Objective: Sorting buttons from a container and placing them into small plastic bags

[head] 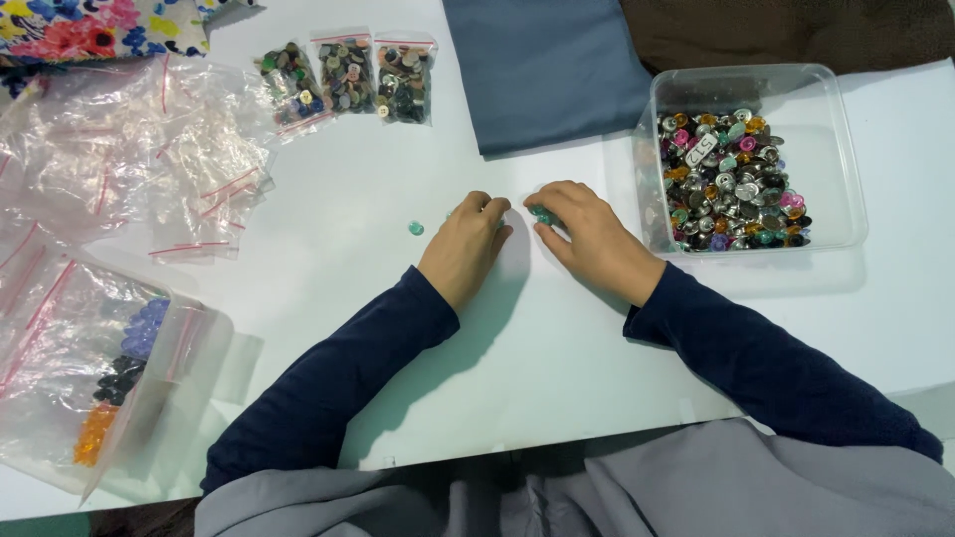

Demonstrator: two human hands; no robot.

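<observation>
We see both hands resting on the white desk (328, 249), close together near its middle. The left hand (466, 244) has its fingers curled down onto the surface; whether anything sits under them we cannot tell. The right hand (592, 237) has its fingertips pinched on a small green button (542, 214). A second green button (416, 228) lies loose on the desk just left of the left hand, apart from it.

Just beside the right hand stands a clear plastic tub (836, 139) holding a heap of mixed buttons (731, 179), metallic and coloured. At the far edge lie three small zip bags of buttons (348, 80), filled and sealed, next to a folded blue-grey cloth (547, 70). A pile of empty zip bags (129, 149) spreads over the left side, and a larger bag (99, 378) nearer us holds purple, black and orange buttons.

Judgement: the step in hand looks like gathering green buttons out of the mixed lot. The next move calls for a fine pinch, since the pieces are small and slide easily on the smooth desk.
</observation>
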